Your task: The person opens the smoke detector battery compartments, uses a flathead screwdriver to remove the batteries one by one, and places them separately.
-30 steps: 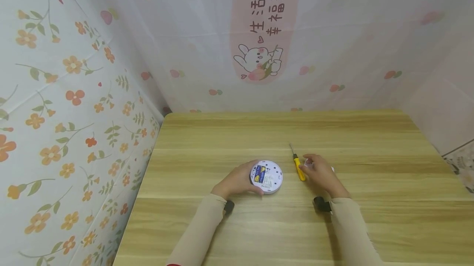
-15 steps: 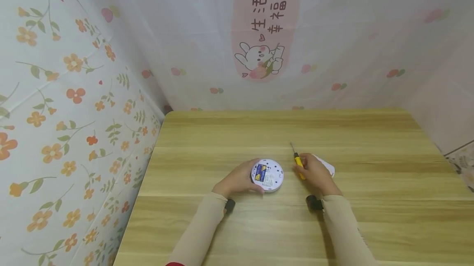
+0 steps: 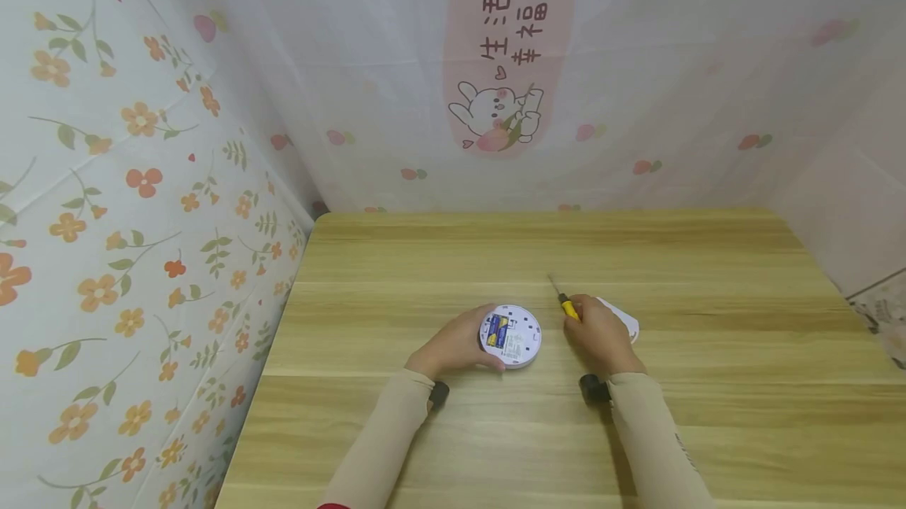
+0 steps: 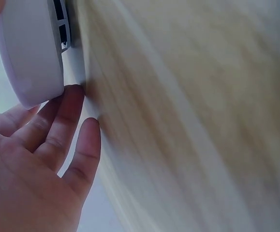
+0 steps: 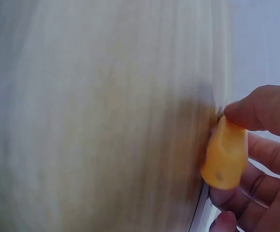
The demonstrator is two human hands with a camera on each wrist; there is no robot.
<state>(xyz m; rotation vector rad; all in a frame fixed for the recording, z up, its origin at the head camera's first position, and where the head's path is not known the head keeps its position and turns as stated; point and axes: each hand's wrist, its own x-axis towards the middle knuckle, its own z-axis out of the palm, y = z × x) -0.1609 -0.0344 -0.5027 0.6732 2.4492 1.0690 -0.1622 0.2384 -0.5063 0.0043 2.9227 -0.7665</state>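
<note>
My left hand (image 3: 456,342) holds a round white smoke detector (image 3: 520,344) by its left edge, thumb at the near side. Its back faces up, with blue-and-yellow batteries (image 3: 498,331) in a compartment. The left wrist view shows its smooth side wall (image 4: 31,53) and dark vents, the fingertips near the tabletop. My right hand (image 3: 603,337) grips a screwdriver (image 3: 569,307) by its yellow handle, the shaft pointing away to the far left. In the right wrist view the thumb presses on the yellow handle (image 5: 227,154); the curled fingers lie beneath it.
A flat white piece (image 3: 624,320) lies just right of my right hand, partly hidden by it. The wooden table (image 3: 396,257) reaches back to a printed cloth (image 3: 354,100). Floral cloth (image 3: 141,257) hangs on the left.
My right hand has moved left from the white piece onto the screwdriver and now grips its handle. The screwdriver has shifted slightly. My left hand and the smoke detector stay nearly still.
</note>
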